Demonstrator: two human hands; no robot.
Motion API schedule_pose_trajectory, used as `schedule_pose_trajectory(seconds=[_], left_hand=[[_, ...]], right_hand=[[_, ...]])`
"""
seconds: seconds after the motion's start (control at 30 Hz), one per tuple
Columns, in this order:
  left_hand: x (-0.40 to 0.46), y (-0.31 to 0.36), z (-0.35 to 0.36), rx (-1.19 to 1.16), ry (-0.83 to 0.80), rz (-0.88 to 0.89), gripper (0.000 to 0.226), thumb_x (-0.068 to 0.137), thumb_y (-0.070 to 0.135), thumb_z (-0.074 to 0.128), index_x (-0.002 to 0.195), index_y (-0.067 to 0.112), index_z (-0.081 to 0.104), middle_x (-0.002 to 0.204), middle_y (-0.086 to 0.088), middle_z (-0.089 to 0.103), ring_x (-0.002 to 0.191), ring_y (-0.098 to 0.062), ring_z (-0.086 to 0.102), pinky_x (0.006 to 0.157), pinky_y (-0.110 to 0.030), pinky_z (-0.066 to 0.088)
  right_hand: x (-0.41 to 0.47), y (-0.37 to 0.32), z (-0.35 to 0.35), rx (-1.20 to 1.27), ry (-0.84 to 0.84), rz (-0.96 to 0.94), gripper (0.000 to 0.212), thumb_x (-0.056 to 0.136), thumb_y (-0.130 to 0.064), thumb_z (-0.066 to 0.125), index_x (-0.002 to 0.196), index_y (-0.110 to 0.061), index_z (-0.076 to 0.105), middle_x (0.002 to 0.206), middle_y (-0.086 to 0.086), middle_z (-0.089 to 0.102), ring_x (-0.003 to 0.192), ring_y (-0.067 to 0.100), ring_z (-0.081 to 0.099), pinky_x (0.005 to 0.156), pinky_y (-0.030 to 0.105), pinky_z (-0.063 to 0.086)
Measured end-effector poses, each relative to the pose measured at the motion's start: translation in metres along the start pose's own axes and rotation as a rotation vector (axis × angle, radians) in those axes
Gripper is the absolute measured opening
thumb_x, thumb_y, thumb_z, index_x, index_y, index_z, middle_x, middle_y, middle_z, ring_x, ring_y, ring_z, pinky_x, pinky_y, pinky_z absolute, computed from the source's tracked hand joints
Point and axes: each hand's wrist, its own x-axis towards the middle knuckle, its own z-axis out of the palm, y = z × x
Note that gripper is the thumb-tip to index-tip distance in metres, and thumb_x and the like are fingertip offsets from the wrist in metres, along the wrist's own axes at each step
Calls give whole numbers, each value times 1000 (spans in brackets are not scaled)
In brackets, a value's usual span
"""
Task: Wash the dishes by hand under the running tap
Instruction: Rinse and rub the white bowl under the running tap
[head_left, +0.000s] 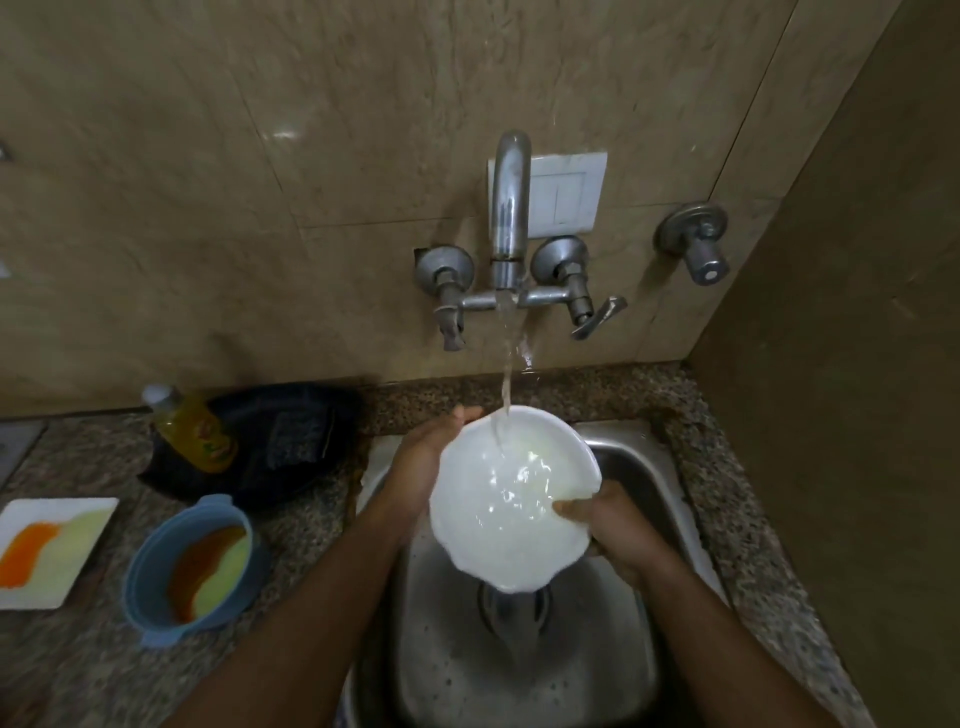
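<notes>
A white plate (498, 514) with a wavy rim is held over the steel sink (639, 467), tilted toward me. Water from the wall tap (511, 208) falls onto its upper part and spreads across it. My left hand (421, 457) supports the plate from behind its left edge, fingers reaching up to the rim. My right hand (613, 530) grips the right edge, thumb pressed on the plate's face. Both hands are wet.
On the granite counter to the left stand a blue bowl (156, 571) smeared with brown and yellow sauce, a white square plate (88, 525) with orange and yellow smears, a yellow dish-soap bottle (195, 431) and a black tray (291, 441). A side wall closes in on the right.
</notes>
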Motion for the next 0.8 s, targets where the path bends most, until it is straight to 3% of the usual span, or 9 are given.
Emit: schedule_pose_trajectory(seconds=[0.07,0.23,0.33,0.43,0.5,0.57,0.63,0.7,0.8], left_hand=[[-2,3,-6,50,67,-16,34,97,42,51,108,19,73,104,-4,75,99,-28,69,95,-46,53],[-9,3,-19,209,200,-48,40,96,51,48,108,19,70,104,0,70,94,-20,65,86,-35,50],[-13,2,-23,248,207,-25,40,94,52,51,94,18,73,91,-4,73,86,-23,69,77,-34,53],[-2,-15,-31,310,176,15,48,80,66,55,89,24,75,88,-5,75,90,-28,70,90,-48,54],[11,-32,-32,344,152,30,48,73,67,51,91,29,74,92,-7,74,95,-33,69,93,-53,52],[-1,-22,-20,352,173,19,47,78,61,50,88,22,73,89,-11,73,91,-35,68,89,-52,54],[-13,-13,-8,153,156,-155,44,89,55,52,92,15,69,91,-16,70,84,-34,70,83,-48,57],[-16,-9,-1,-185,46,-402,48,92,52,56,106,6,62,104,-23,67,90,-36,69,78,-46,57],[-14,-8,9,-442,0,-459,38,94,26,59,122,0,60,114,-22,67,92,-34,67,77,-48,57]], right_hand=[[-3,7,10,114,-93,27,37,80,-8,73,117,-13,69,108,10,74,106,33,67,92,60,52],[-6,7,30,256,-122,21,39,85,5,65,117,-16,66,106,5,75,105,29,68,87,52,57],[-5,5,34,146,48,-40,31,84,5,67,105,-18,68,101,8,75,97,26,70,87,51,57],[-3,-1,28,0,235,-178,33,81,7,67,93,-25,66,95,7,74,91,25,69,84,49,57],[-6,-4,21,-110,288,-274,34,83,6,65,92,-27,65,89,-3,71,90,23,68,79,38,55],[-13,-4,15,-230,339,-377,33,87,4,61,103,-24,66,93,-3,69,95,22,65,79,32,49],[-20,-1,11,-377,393,-509,38,88,4,57,116,-19,66,102,-1,69,101,18,62,83,31,48],[-26,4,9,-513,436,-630,49,81,7,59,121,-20,64,111,-1,69,105,15,60,87,31,48],[-26,21,9,-735,448,-863,70,62,12,68,127,-14,58,121,9,67,114,20,56,98,28,41]])
